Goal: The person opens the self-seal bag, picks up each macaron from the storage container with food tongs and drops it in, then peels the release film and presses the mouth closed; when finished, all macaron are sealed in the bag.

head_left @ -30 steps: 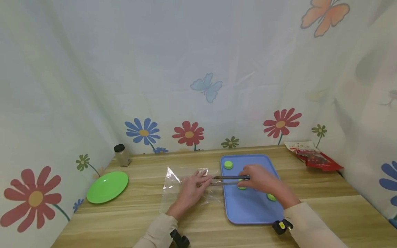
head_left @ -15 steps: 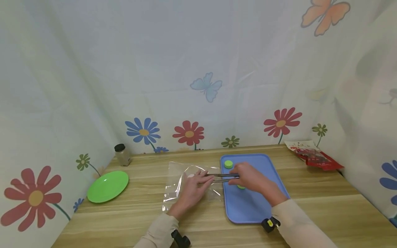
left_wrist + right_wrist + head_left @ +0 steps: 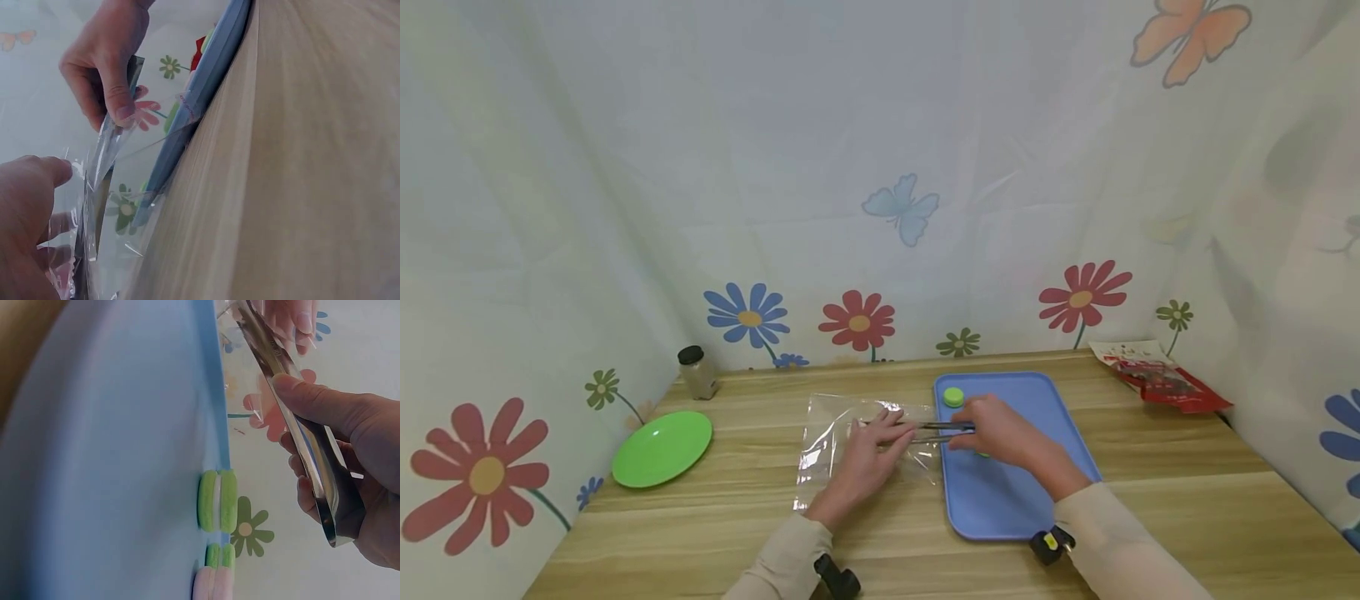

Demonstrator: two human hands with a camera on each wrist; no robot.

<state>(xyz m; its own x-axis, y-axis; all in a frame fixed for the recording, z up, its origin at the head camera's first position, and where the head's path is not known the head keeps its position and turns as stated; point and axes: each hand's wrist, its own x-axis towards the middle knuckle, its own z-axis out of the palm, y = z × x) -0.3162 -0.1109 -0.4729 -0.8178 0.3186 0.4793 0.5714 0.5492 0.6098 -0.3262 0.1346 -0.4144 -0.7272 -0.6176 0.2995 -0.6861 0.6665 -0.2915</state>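
My right hand (image 3: 1000,429) grips metal tongs (image 3: 312,456) over the blue tray (image 3: 996,508). Their far ends reach left into a clear plastic bag (image 3: 822,454) on the table. Fingers and thumb of my left hand (image 3: 861,467) hold the bag around the tongs. Something pink (image 3: 62,275) shows low in the bag in the left wrist view; its shape is unclear. On the tray, a green macaron (image 3: 953,397) sits at the back left corner, and another is mostly hidden under my right hand. The right wrist view shows green macarons (image 3: 217,501) and a pink one (image 3: 212,584).
A green plate (image 3: 662,450) lies at the left of the wooden table (image 3: 895,550). Behind it stands a jar (image 3: 698,377) with a black lid. A red and white snack pouch (image 3: 1157,379) lies at the back right. A flowered curtain (image 3: 820,208) encloses the table.
My right hand has moved left, pushing the tongs further into the bag. The bag's film has shifted around my left hand, which stays almost in place. Little differs over the last half second.
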